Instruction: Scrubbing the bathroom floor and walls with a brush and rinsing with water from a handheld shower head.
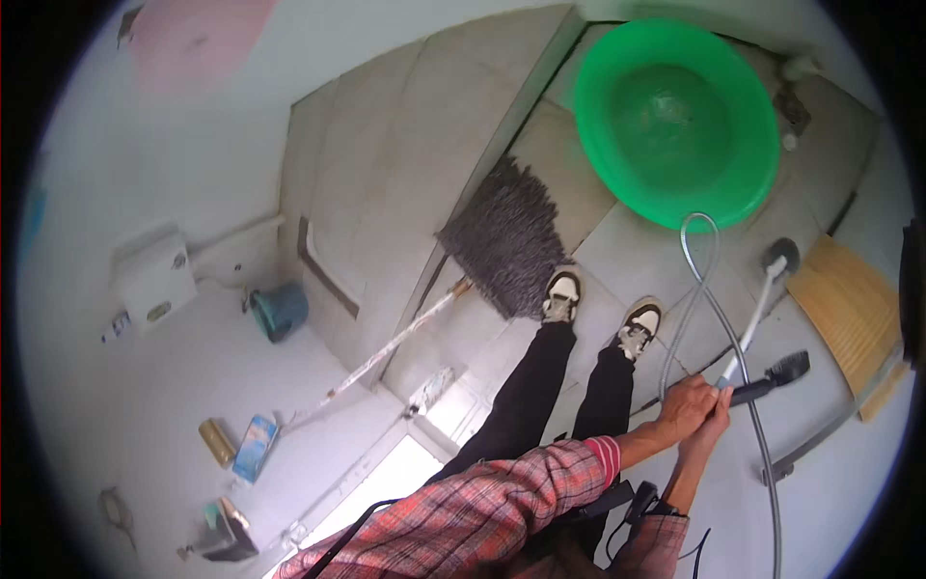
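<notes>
Bunching up close together at the lower right, the left hand [685, 407] and right hand [714, 427] are right where two handles end. One belongs to a long white-handled scrub brush [750, 328] with a round dark head, the other to a black bristle brush [772, 378] poking out to the right. Fingers look curled, but I honestly can't tell which hand grips which handle, or how tightly.

Space-wise, a metal shower hose [746, 372] loops up beside the near rim of a green basin [590, 130] with water in it, then drops back past the hands, so that side's kinda crowded. A ribbed wooden board [847, 309] sits near the white brush's head, crowding the right edge too. Between basin and sneakers [639, 326] there's a decent stretch of floor tile [632, 253]. Left of that, a shaggy gray mat [511, 236] runs up against the edge of a tiled ledge [386, 164].
</notes>
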The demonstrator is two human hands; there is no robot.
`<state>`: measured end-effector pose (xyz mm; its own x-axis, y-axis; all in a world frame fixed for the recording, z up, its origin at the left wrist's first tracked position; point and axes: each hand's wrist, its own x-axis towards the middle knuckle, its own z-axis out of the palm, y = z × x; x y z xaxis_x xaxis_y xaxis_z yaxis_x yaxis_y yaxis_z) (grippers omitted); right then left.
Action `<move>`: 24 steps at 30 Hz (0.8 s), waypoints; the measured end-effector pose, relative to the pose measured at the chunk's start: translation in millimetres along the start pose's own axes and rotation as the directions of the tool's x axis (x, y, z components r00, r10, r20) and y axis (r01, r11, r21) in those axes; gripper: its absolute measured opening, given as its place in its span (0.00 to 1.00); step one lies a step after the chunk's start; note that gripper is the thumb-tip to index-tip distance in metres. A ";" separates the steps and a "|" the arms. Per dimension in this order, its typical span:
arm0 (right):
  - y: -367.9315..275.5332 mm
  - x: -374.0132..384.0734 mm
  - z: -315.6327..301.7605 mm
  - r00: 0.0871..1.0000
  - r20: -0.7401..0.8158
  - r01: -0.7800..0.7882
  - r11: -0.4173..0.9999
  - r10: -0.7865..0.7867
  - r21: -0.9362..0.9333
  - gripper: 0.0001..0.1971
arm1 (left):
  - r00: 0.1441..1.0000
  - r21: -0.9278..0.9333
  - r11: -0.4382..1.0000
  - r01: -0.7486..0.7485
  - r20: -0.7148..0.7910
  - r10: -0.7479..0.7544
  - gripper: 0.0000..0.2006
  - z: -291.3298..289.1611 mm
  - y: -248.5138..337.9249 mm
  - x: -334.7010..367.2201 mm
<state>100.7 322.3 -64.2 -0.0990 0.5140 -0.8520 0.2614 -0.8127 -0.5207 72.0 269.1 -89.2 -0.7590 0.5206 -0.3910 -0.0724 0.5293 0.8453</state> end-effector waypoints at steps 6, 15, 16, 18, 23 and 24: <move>-4.4 37.0 -37.5 0.978 -0.185 0.025 0.935 -0.096 -0.354 0.12 | 0.979 -0.315 0.949 0.030 -0.182 -0.092 0.07 4.5 -59.1 26.0; 10.9 23.8 -104.8 0.918 -0.222 -0.037 0.484 -0.330 -0.874 0.14 | 0.741 -0.888 0.270 0.373 0.110 -0.663 0.16 -130.7 -168.6 256.9; 10.2 24.1 -109.6 0.911 -0.232 -0.041 0.483 -0.342 -0.875 0.14 | 0.745 -0.889 0.260 0.378 0.125 -0.655 0.16 -130.3 -169.1 264.1; 9.0 23.2 -114.4 0.894 -0.256 -0.089 0.414 -0.367 -0.906 0.15 | 0.704 -0.822 0.351 0.448 0.083 -0.705 0.15 -129.9 -168.6 273.1; 16.7 12.4 -98.1 0.885 -0.273 -0.119 0.384 -0.377 -0.915 0.15 | 0.615 -0.716 0.309 0.626 0.210 -0.760 0.16 -144.1 -189.7 265.9; 13.9 8.6 -89.7 0.902 -0.254 -0.095 0.414 -0.349 -0.905 0.15 | 0.650 -0.668 0.379 0.640 0.209 -0.730 0.16 -147.0 -184.2 265.1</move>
<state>189.5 340.1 -73.9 0.0631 0.8169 -0.5733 0.9869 -0.1366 -0.0861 -210.9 211.0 -295.0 -0.3056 0.0921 -0.9477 -0.9457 0.0860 0.3134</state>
